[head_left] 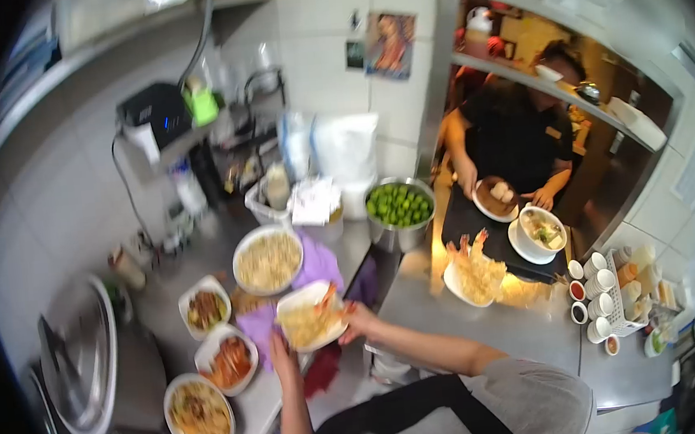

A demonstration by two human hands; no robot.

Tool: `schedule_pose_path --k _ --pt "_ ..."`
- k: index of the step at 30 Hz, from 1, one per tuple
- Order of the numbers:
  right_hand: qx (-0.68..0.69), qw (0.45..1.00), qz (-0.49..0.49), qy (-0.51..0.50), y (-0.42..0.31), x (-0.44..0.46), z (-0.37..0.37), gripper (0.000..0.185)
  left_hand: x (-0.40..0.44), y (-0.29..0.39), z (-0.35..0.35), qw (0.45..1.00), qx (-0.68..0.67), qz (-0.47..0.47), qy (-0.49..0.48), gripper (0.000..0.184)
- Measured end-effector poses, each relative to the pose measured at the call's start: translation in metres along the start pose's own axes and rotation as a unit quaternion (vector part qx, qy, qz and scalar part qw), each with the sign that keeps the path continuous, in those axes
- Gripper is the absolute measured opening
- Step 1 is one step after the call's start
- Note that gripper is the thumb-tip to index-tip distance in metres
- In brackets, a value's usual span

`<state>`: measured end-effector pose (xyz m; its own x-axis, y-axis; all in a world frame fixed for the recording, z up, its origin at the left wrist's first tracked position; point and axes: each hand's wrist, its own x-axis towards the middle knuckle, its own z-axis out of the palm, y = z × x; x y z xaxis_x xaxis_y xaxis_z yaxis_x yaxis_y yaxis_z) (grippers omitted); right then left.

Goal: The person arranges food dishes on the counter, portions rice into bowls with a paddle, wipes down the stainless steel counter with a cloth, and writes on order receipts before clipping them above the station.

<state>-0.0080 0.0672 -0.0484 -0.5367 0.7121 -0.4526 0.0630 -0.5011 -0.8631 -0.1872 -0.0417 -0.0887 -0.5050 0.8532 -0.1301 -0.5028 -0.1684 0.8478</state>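
Note:
A white dish of shrimp tempura [307, 324] is held between both my hands over the counter's edge. My left hand [284, 361] grips its near left side, and my right hand [360, 323] is closed on its right rim, beside the red shrimp tails. Behind the dish lies a purple cloth [318, 259]. To the left stand a white bowl of pale food [268, 260], a dish of orange-red slices [228, 362], a small dish of browned food with greens [205, 310] and a bowl of mixed food [198, 413].
Beyond the pass, a co-worker [513, 128] holds a brown-and-white plate [496, 199] above a black tray carrying a soup bowl [542, 229]. Another tempura plate [475, 276] sits on the pass. A pot of green citrus [400, 206], a large lidded cooker [88, 364] and sauce cups [597, 282] stand around.

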Motion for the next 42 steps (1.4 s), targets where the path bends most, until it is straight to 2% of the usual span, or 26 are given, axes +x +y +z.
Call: schedule_pose_path --k 2,5,7,8,11,12,15,16,17,19,21,22,23,25,27,28,29,31,32,33,34,35,36,39,41,42 --pt "0.001 0.996 -0.019 -0.082 0.001 0.019 0.005 0.032 -0.021 0.002 0.003 0.999 0.015 -0.034 0.027 0.058" --pt "0.018 0.990 -0.013 -0.137 0.012 0.035 0.015 0.038 -0.028 -0.012 -0.002 0.995 -0.012 -0.090 0.046 0.061" --pt "-0.010 0.989 0.000 -0.147 0.016 0.034 0.016 0.047 -0.031 -0.005 0.008 0.992 -0.029 -0.112 0.050 0.063" --pt "-0.051 0.986 0.013 -0.158 0.013 0.032 0.010 0.063 -0.034 -0.005 0.011 0.990 -0.039 -0.125 0.056 0.064" --pt "-0.133 0.988 -0.007 -0.077 -0.011 0.003 -0.012 0.074 -0.042 -0.018 0.009 0.990 -0.048 -0.120 0.047 0.070" --pt "-0.135 0.986 -0.030 -0.094 -0.014 -0.001 -0.031 0.080 -0.046 -0.026 0.006 0.994 -0.006 -0.100 0.030 0.067" --pt "-0.296 0.940 -0.152 -0.078 -0.081 -0.047 -0.081 0.054 -0.062 -0.051 0.000 0.992 0.121 -0.035 -0.020 0.059" --pt "-0.382 0.899 -0.212 -0.028 -0.122 -0.073 -0.087 0.041 -0.065 -0.058 0.008 0.991 0.117 0.040 -0.057 0.038" --pt "-0.341 0.917 -0.206 -0.004 -0.160 -0.098 -0.091 0.037 -0.062 -0.053 0.021 0.987 0.129 -0.021 -0.097 0.033" --pt "-0.406 0.879 -0.247 0.044 -0.227 -0.144 -0.099 0.038 -0.057 -0.025 0.053 0.960 0.163 -0.154 -0.167 0.026" --pt "-0.429 0.819 -0.380 -0.006 -0.210 -0.145 -0.089 0.041 -0.037 0.007 0.108 0.894 0.191 -0.240 -0.327 0.027" --pt "-0.433 0.786 -0.441 -0.021 -0.192 -0.141 -0.080 0.043 -0.038 0.020 0.147 0.845 0.268 -0.157 -0.435 0.027" --pt "-0.430 0.724 -0.535 -0.058 -0.155 -0.127 -0.067 0.048 -0.043 0.033 0.176 0.785 0.330 -0.125 -0.510 0.029" --pt "-0.510 0.781 -0.316 -0.170 -0.105 -0.130 -0.050 0.050 -0.047 0.057 0.217 0.658 0.424 -0.084 -0.617 0.034" --pt "-0.464 0.796 -0.380 -0.078 -0.062 -0.123 -0.064 0.050 -0.035 0.060 0.232 0.531 0.485 -0.071 -0.692 0.043" --pt "-0.473 0.781 -0.407 -0.019 -0.056 -0.138 -0.076 0.048 -0.021 0.048 0.228 0.506 0.458 -0.032 -0.730 0.043" --pt "-0.443 0.811 -0.381 0.025 -0.042 -0.150 -0.085 0.049 -0.008 0.037 0.223 0.481 0.428 0.007 -0.765 0.043" --pt "-0.396 0.850 -0.331 0.106 -0.026 -0.179 -0.105 0.049 -0.011 0.041 0.227 0.535 0.396 0.012 -0.746 0.055" --pt "-0.302 0.937 -0.160 0.071 -0.025 -0.195 -0.116 0.052 -0.013 0.036 0.230 0.587 0.388 0.094 -0.704 0.054" --pt "-0.271 0.941 -0.179 0.097 -0.015 -0.203 -0.129 0.051 -0.017 0.029 0.232 0.637 0.377 0.171 -0.650 0.053" --pt "-0.228 0.946 -0.198 0.119 0.007 -0.203 -0.135 0.050 -0.019 0.022 0.238 0.738 0.336 0.049 -0.584 0.055" --pt "-0.183 0.947 -0.221 0.142 0.026 -0.201 -0.140 0.050 -0.029 0.021 0.245 0.799 0.286 -0.010 -0.528 0.058" --pt "-0.130 0.946 -0.243 0.168 0.034 -0.201 -0.142 0.049 -0.035 0.014 0.253 0.798 0.283 0.007 -0.531 0.060" --pt "0.188 0.939 -0.220 0.183 0.037 -0.198 -0.153 0.052 -0.073 -0.025 0.277 0.797 0.259 0.051 -0.544 0.063" --pt "0.342 0.915 -0.209 0.039 0.046 -0.193 -0.159 0.060 -0.113 -0.060 0.287 0.738 0.299 0.134 -0.590 0.066" --pt "0.377 0.903 -0.205 -0.028 0.049 -0.191 -0.160 0.060 -0.133 -0.082 0.289 0.676 0.325 0.229 -0.620 0.065"
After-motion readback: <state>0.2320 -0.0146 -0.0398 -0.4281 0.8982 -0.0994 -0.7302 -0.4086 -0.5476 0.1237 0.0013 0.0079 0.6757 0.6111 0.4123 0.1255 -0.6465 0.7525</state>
